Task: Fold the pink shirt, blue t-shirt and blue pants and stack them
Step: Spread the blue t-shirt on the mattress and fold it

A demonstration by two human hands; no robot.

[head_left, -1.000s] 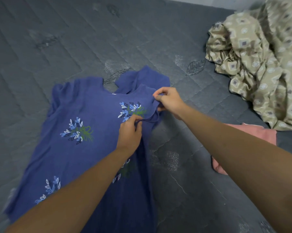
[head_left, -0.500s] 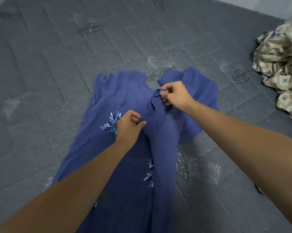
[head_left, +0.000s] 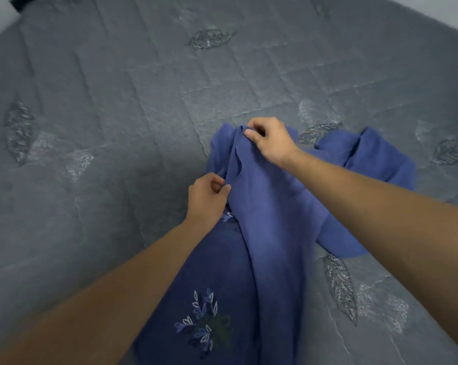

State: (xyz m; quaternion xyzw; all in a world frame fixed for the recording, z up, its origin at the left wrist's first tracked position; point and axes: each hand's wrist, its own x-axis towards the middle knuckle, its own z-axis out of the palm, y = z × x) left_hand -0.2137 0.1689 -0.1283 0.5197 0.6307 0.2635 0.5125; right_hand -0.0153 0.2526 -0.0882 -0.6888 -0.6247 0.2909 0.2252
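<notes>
blue t-shirt (head_left: 275, 233) bunched on grey quilted mattress (head_left: 117, 114); left hand (head_left: 206, 198) and right hand (head_left: 271, 140) pinch it.

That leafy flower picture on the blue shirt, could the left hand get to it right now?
Probably yes, but not freely. The flower print lies uncovered on the blue t-shirt, close to the person, with nothing over it. The left hand pinches a fold of the cloth, so it would have to let go first.

Your left hand (head_left: 205, 197) pinches the t-shirt (head_left: 270, 233) edge; your right hand (head_left: 271, 140), farther out, pinches its fold, both forearms outstretched
</notes>
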